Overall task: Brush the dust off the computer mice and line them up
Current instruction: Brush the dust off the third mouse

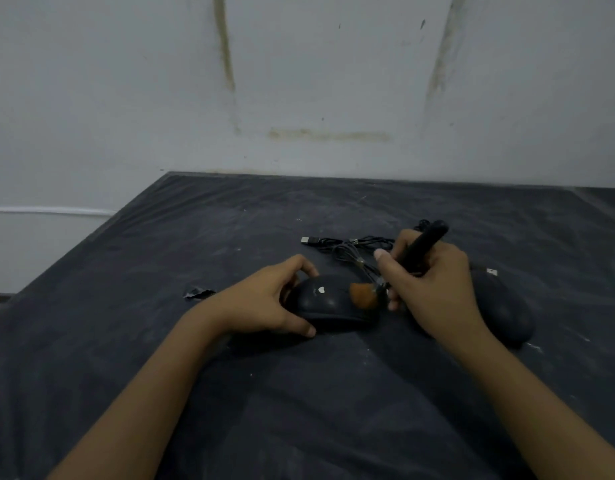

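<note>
My left hand [264, 301] is cupped around the rear end of a black, rounded plastic computer mouse [328, 304], thumb on the near side and fingers curled over the far side, pinning it to the surface. The mouse lies flat on the dark grey, dust-streaked sheet covering the table [230, 230]. A small pale mark shows on its top shell.

My right hand [434, 289] is clenched around the black handle of a small brush with orange-brown bristles [363, 295]. The handle slants up and away from my knuckles; the bristle tuft points toward my left hand and touches the top of the held mouse at the end nearest my right hand.

A second black computer mouse [503, 315] rests on the sheet just outside my right hand, partly hidden behind the wrist. Whether it touches the hand cannot be told. A small white tag [491, 271] sits at its far end.

Beyond both hands lies a tangle of thin black cable [347, 247], ending in a USB plug [309, 240] that points away past my left hand. Which mouse each strand belongs to cannot be told.

A small crumpled dark scrap [198, 293] lies on the sheet just outside my left hand. Pale specks are scattered over the sheet. A stained white wall [299, 81] stands behind the table.
</note>
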